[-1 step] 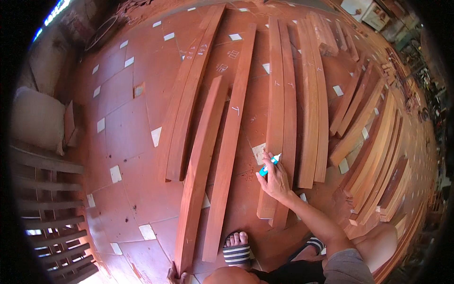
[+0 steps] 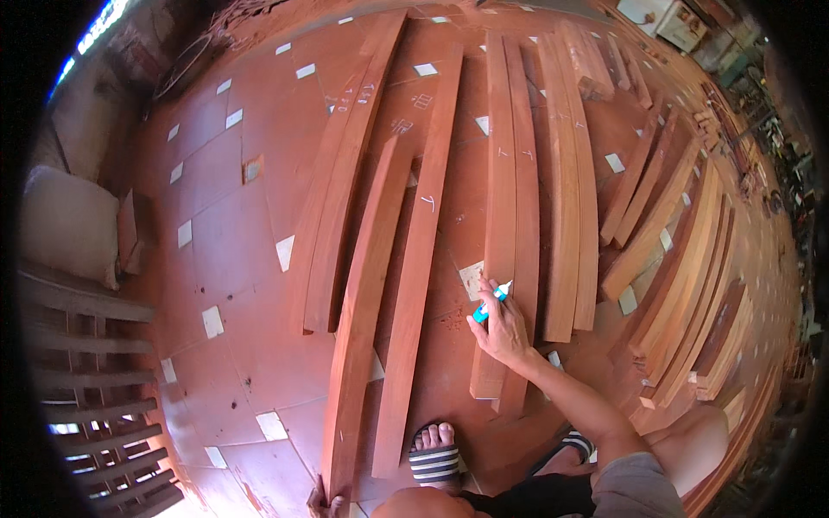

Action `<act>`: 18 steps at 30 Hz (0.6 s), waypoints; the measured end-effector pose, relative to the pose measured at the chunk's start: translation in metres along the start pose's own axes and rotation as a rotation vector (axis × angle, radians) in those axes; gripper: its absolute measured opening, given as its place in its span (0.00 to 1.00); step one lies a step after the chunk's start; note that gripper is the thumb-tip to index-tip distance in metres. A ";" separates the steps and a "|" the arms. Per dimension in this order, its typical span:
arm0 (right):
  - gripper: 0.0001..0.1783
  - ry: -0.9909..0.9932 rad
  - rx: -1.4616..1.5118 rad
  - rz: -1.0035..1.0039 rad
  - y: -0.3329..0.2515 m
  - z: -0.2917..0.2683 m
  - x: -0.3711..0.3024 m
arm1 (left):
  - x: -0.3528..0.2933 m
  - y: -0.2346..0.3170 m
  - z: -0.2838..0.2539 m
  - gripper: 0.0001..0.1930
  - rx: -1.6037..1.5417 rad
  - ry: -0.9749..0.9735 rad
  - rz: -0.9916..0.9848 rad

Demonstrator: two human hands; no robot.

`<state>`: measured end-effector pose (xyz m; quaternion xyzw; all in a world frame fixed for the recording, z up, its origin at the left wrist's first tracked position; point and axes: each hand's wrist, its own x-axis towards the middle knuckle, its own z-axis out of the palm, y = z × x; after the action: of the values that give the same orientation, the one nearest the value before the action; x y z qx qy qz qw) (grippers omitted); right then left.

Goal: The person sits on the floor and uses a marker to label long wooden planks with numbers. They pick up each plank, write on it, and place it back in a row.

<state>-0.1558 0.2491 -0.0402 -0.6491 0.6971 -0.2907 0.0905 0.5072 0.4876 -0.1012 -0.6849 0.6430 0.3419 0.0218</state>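
My right hand [image 2: 508, 332] is closed around a teal and white marker pen [image 2: 485, 312], its white tip pointing up and to the right. That hand hovers over or rests on a pair of reddish wooden beams [image 2: 503, 216]; I cannot tell whether it touches them. At the bottom edge my left hand [image 2: 324, 502], partly cut off, grips the near end of a thick squared beam [image 2: 363, 319]. Beside that one, to its right, lies a thinner beam [image 2: 420, 259] with a white mark drawn on its top face.
More beams [image 2: 345, 190] lie at the left, with another pair [image 2: 566, 190] right of centre. Shorter boards [image 2: 682, 285] are stacked at the far right. My sandalled foot [image 2: 434, 457] stands near the beams' ends. A slatted wooden piece [image 2: 95, 380] and a pale sack [image 2: 69, 224] line the left side.
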 end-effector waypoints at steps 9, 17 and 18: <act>0.32 0.061 0.094 0.004 -0.029 -0.032 -0.001 | 0.189 0.273 -0.107 0.51 -0.658 -0.421 0.277; 0.32 0.127 0.074 0.113 -0.044 -0.080 -0.043 | 0.280 0.332 -0.083 0.41 -1.137 -0.776 0.078; 0.32 0.125 0.086 0.132 -0.047 -0.082 -0.049 | 0.282 0.334 -0.080 0.41 -1.193 -0.841 0.067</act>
<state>-0.1502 0.3205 0.0388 -0.5779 0.7295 -0.3536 0.0935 0.2261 0.1484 -0.0428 -0.3711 0.3054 0.8686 -0.1204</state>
